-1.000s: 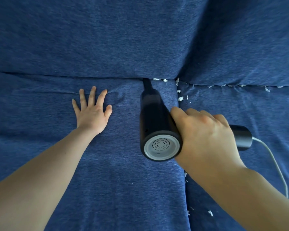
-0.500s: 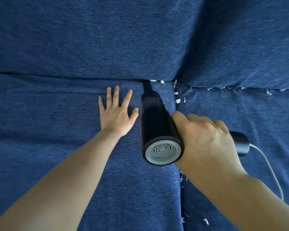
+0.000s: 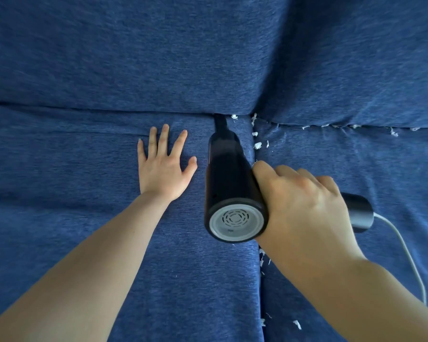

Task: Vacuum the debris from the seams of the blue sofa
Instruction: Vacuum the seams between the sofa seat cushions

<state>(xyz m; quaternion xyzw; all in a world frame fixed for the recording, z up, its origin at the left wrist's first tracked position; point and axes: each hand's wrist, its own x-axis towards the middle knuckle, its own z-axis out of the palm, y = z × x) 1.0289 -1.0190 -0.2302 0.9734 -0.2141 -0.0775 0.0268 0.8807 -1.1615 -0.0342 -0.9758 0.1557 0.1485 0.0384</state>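
A black handheld vacuum (image 3: 229,183) points away from me, its narrow nozzle tip pushed into the seam between seat and back cushion of the blue sofa (image 3: 109,58). My right hand (image 3: 304,206) is wrapped around its handle. My left hand (image 3: 164,164) lies flat on the seat cushion just left of the vacuum, fingers spread, holding nothing. White debris bits (image 3: 257,145) sit in the vertical seam right of the nozzle, with more white bits (image 3: 351,126) along the back seam to the right and at the lower seam (image 3: 263,259).
A white cord (image 3: 405,250) runs from the vacuum's handle end down to the right over the right seat cushion. The vertical gap between the two seat cushions runs under my right wrist.
My left hand slid right across the seat cushion, from well left of the vacuum to close beside it. The vacuum's nozzle stays in the back seam, almost unmoved.
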